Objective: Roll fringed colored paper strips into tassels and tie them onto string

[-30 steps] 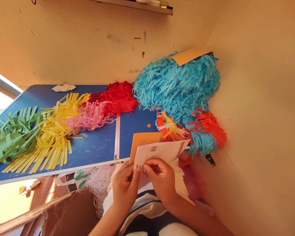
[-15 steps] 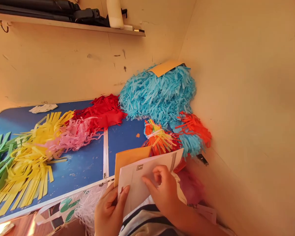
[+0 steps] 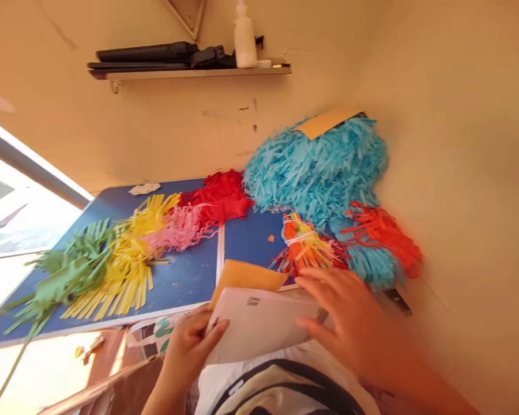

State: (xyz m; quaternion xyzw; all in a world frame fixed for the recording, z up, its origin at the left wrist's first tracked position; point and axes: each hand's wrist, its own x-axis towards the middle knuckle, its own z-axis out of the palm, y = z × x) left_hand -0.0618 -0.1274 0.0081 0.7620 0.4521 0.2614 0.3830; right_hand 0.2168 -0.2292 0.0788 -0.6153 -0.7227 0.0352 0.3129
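**Right hand off the pinch, sheet tipped flat**

Pinches the white sheet [image 3: 259, 331] by its left edge with the left hand [image 3: 190, 346], thumb on top, fingers underneath. Spreads the right hand [image 3: 350, 323] open over the sheet's right end, loose and blurred, no longer nipping the paper as half a second back; cannot tell whether resting on it or just above. Keeps the sheet low in front of the chest, at the near edge of the table [image 3: 185, 279], lying flatter than before instead of standing up. Shows the tan envelope [image 3: 246, 275] behind it, poking out above the top edge as earlier.

Looks higher up the wall now: takes in a shelf [image 3: 190, 72] with a white bottle [image 3: 245, 37] and dark things beside it. Finds the blue table loaded with cut paper in a row: green fringe [image 3: 64, 276], yellow fringe [image 3: 130, 259], pink fringe [image 3: 181, 227], red fringe [image 3: 220, 196], then a big blue pile [image 3: 315, 167] in the corner with a tan card [image 3: 324, 122] on top. Spots a tied multi-colour bundle [image 3: 307, 245] and orange fringe [image 3: 384, 236] just beyond the right hand. Catches bright window light on the left.
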